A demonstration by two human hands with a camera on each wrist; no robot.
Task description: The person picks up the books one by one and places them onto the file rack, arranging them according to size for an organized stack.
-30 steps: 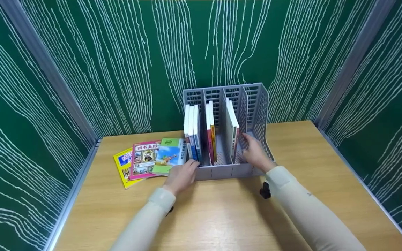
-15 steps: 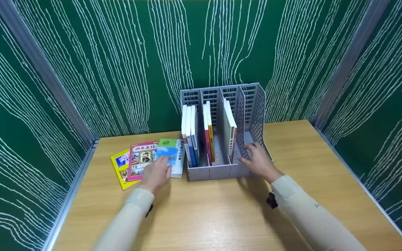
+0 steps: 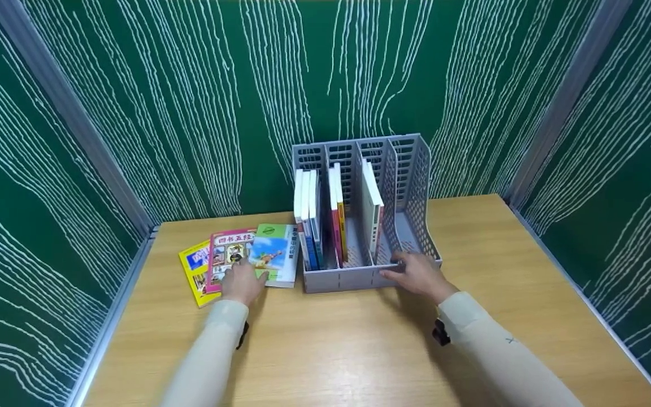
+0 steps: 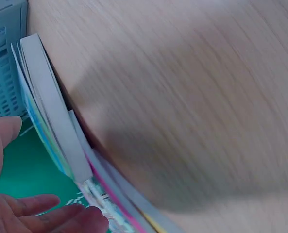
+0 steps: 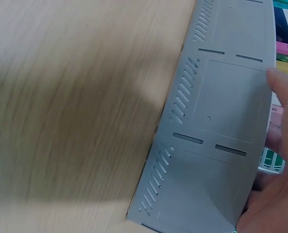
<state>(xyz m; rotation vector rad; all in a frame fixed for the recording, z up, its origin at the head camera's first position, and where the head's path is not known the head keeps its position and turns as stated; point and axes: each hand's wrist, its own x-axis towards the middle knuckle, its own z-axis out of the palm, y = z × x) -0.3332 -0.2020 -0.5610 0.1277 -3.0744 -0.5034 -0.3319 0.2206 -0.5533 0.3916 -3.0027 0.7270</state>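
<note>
My left hand point(image 3: 242, 282) is over the pink comic book point(image 3: 225, 271), its fingers loosely extended beside the left edge of the green-and-blue book point(image 3: 273, 254). The left wrist view has thumb and fingers point(image 4: 88, 221) spread above the covers, holding nothing; whether a fingertip touches a cover is hard to tell. A yellow book point(image 3: 198, 282) lies partly under the pink one. My right hand point(image 3: 419, 275) grips the low front wall of the grey magazine rack point(image 3: 354, 278). Its thumb is at the wall's top edge and its other fingers reach inside, partly hidden in the right wrist view.
Several upright books stand in the rack's left compartment, such as the white-edged books point(image 3: 307, 220). Two books point(image 3: 338, 215) occupy the second compartment, and white books point(image 3: 373, 215) lean in the third. Green walls point(image 3: 190, 113) enclose the wooden table point(image 3: 331, 350).
My left hand has left the rack's front left corner and moved left over the loose books. The right hand has come down from inside the rack to its front wall.
</note>
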